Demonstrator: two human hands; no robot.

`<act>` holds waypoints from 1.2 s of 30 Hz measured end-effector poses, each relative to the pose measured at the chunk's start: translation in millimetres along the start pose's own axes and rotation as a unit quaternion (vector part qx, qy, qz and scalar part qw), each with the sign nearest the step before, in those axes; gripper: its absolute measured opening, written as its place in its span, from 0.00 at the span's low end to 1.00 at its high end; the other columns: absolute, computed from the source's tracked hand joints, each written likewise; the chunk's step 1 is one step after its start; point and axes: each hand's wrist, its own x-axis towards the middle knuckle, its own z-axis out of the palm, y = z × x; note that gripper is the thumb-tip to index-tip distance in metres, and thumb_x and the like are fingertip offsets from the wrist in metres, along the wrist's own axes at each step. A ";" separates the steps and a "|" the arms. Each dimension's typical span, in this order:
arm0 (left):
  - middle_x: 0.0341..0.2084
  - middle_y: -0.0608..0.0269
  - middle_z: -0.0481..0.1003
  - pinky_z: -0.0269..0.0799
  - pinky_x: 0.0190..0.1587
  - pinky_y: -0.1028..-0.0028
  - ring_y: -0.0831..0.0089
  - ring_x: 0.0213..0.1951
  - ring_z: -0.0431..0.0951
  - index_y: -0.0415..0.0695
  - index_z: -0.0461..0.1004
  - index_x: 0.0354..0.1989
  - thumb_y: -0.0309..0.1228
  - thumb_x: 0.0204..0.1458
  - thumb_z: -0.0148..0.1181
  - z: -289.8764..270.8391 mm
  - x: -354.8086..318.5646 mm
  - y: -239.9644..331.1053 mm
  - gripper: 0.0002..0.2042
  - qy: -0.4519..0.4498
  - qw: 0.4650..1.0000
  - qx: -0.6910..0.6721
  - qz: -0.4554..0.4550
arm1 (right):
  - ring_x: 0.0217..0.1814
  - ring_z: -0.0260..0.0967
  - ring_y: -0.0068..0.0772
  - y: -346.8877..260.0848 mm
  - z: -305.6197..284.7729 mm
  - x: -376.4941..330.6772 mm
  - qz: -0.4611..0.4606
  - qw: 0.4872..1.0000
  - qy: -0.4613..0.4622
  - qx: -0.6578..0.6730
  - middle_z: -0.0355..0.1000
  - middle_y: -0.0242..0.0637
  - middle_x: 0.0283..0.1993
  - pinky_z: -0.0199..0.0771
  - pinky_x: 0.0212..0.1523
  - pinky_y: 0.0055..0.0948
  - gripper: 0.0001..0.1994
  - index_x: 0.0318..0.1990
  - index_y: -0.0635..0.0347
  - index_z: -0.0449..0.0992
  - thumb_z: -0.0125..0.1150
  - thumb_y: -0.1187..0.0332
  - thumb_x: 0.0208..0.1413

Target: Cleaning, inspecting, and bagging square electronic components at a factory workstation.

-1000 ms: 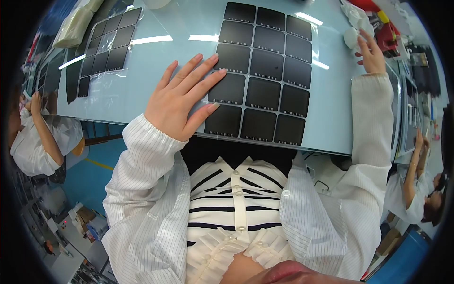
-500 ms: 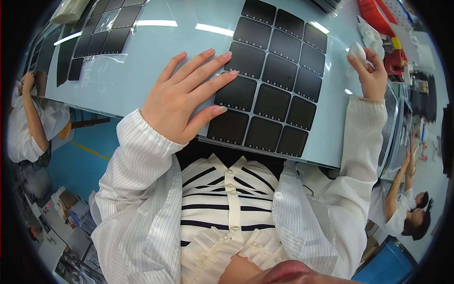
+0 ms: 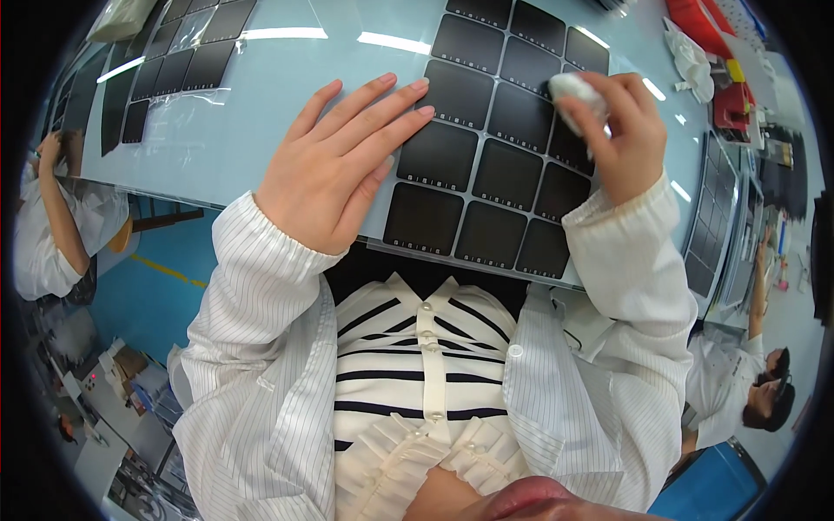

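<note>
A panel of dark square cells [image 3: 491, 152] lies on the pale blue glass table [image 3: 252, 95] right in front of me. My left hand [image 3: 334, 169] rests flat with fingers spread, its fingertips on the panel's left edge. My right hand [image 3: 621, 130] is over the panel's right side and grips a small white wad of cloth [image 3: 575, 89] that presses on one of the cells. Both arms wear white pinstriped sleeves.
A second array of dark cells [image 3: 161, 65] lies at the far left of the table. Red boxes [image 3: 699, 22] and white cloths [image 3: 691, 56] sit at the far right. One person [image 3: 52, 217] works at the left, another [image 3: 738, 382] at the lower right.
My right hand came in from the table's far right edge onto the panel, now holding the white wad on a cell. My left hand stayed flat on the panel's left edge.
</note>
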 end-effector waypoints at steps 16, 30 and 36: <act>0.57 0.60 0.68 0.51 0.65 0.58 0.59 0.60 0.65 0.47 0.57 0.65 0.23 0.52 0.47 8.5 -1.8 -4.7 0.28 0.109 0.985 -0.136 -0.011 | 0.27 0.71 0.35 -30.2 13.9 -29.1 -0.017 0.996 -0.053 0.070 0.70 0.39 0.34 0.70 0.28 0.28 0.17 0.40 0.63 0.76 0.69 0.62 0.46; 0.57 0.51 0.67 0.51 0.64 0.53 0.54 0.60 0.64 0.39 0.45 0.68 0.26 0.48 0.51 13.3 -8.3 -9.2 0.37 0.115 0.983 -0.145 0.015 | 0.23 0.67 0.26 -95.4 28.3 -71.9 -0.205 0.963 -0.095 0.145 0.70 0.33 0.34 0.66 0.23 0.24 0.16 0.41 0.60 0.77 0.71 0.69 0.43; 0.57 0.51 0.67 0.51 0.64 0.54 0.55 0.60 0.64 0.41 0.45 0.68 0.27 0.49 0.51 12.6 -10.2 -3.5 0.36 0.112 0.985 -0.132 -0.004 | 0.25 0.68 0.25 -41.9 13.5 -67.2 0.050 0.996 0.068 -0.007 0.73 0.36 0.28 0.68 0.27 0.24 0.14 0.38 0.63 0.78 0.67 0.62 0.49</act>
